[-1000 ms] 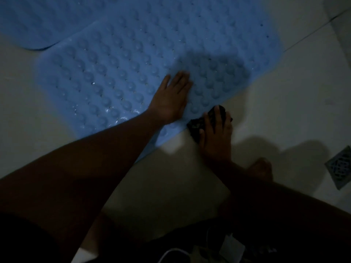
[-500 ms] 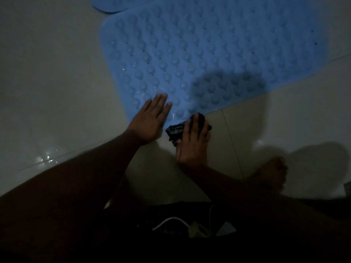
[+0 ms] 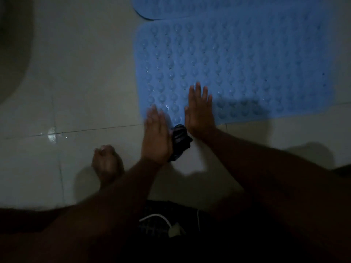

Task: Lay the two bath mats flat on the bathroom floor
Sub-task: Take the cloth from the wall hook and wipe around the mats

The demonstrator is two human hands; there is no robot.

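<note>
A blue bath mat (image 3: 247, 59) with rows of round bumps lies flat on the pale tiled floor, upper right. The second blue mat (image 3: 190, 6) lies beyond it at the top edge, its rim overlapping or touching the near mat. My right hand (image 3: 200, 112) presses palm-down on the near mat's front edge, fingers spread. My left hand (image 3: 154, 135), blurred, rests flat across the mat's front left corner and the floor. A dark striped cloth (image 3: 180, 142) lies between my hands, against the thumb side of my left hand; that thumb is hidden.
My bare foot (image 3: 106, 162) stands on the tiles left of my hands. A wet patch (image 3: 51, 133) glints on a grout line further left. A dark curved fixture (image 3: 11, 44) fills the upper left corner. A white cable (image 3: 157, 218) hangs near my lap.
The view has swung left. My right hand came off the dark cloth and onto the mat's front edge. My left hand slid toward the mat's left corner, beside the cloth.
</note>
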